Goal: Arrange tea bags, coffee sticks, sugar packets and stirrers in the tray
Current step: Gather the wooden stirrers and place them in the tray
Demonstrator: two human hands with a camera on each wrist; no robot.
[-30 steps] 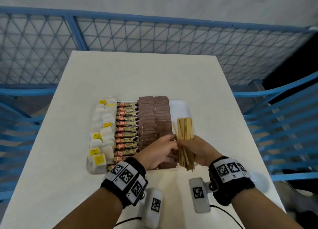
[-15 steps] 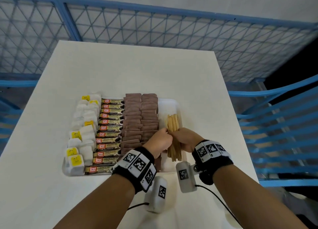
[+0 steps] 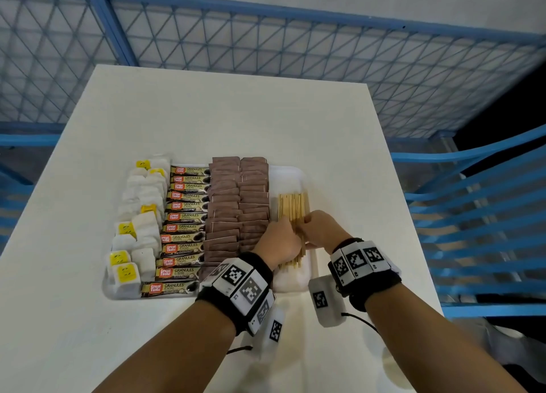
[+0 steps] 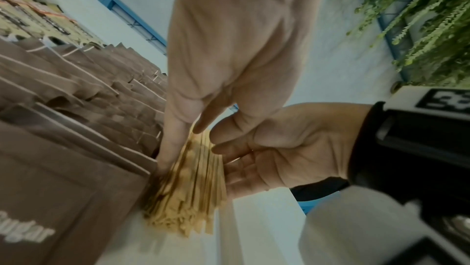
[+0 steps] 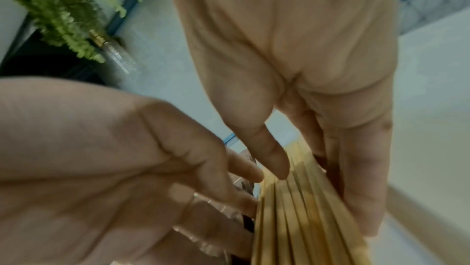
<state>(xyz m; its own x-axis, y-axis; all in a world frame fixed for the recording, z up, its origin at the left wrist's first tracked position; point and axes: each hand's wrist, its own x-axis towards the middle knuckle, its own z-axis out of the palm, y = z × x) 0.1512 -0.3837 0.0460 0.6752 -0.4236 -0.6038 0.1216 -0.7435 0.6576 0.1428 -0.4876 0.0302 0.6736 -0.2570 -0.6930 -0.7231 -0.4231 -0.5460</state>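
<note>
A white tray point(image 3: 298, 175) holds tea bags point(image 3: 139, 230) at the left, then coffee sticks point(image 3: 184, 218), then two rows of brown sugar packets point(image 3: 239, 203) point(image 4: 76, 144). A bundle of wooden stirrers point(image 3: 292, 205) lies in the right lane. My left hand point(image 3: 280, 239) pinches the bundle's left side between thumb and index finger point(image 4: 170, 148). My right hand point(image 3: 317, 230) holds the right side, thumb point(image 5: 269, 160) on top and fingers along the edge. The stirrers point(image 4: 193, 185) point(image 5: 305, 219) sit between both hands; their middle is hidden.
The tray sits on a white table point(image 3: 206, 121) near its front right part. A blue mesh fence point(image 3: 266, 41) surrounds the table and blue rails point(image 3: 472, 215) run along the right. Green hanging plants point(image 4: 427, 28) show in the wrist views.
The stirrer bundle, held narrow and tilted half a second ago, now lies straight and spread wider in the tray's right lane. Both hands stay on it, near its middle.
</note>
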